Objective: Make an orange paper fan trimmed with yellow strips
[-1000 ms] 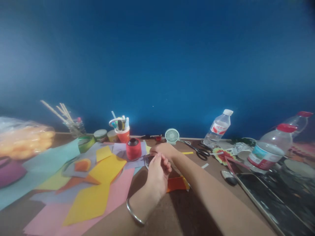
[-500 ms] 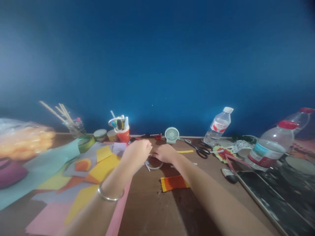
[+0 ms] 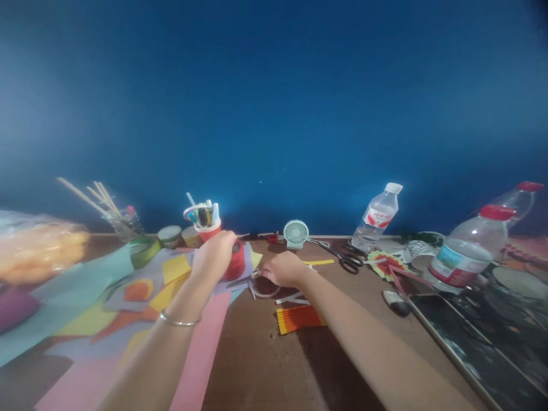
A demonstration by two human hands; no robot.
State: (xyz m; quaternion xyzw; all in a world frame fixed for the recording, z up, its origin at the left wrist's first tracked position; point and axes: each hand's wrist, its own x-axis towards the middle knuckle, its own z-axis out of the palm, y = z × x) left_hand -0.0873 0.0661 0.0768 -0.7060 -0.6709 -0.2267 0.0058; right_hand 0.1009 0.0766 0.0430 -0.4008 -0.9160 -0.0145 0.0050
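Note:
My left hand (image 3: 217,251) is closed, its fingers curled beside a red cylinder (image 3: 236,262); what it pinches, if anything, is hidden. A bracelet circles that wrist. Near the middle of the table, my right hand (image 3: 283,269) has its fingers pressed to the rim of a pale round ring (image 3: 264,295), which looks like a roll of tape. Thin white strips (image 3: 293,298) lie close to this hand. Below it sits a pleated orange and yellow paper piece (image 3: 299,319).
Coloured paper sheets (image 3: 203,337) cover the left side. A cup of pens (image 3: 209,229), a small fan (image 3: 296,233) and scissors (image 3: 351,262) stand or lie toward the wall. To the right are a water bottle (image 3: 377,220), a larger bottle (image 3: 468,251) and a dark tablet-like panel (image 3: 466,348).
My left hand has moved left, away from my right hand, uncovering the red cylinder. My right hand stays at the ring, more of which now shows. The view has shifted slightly.

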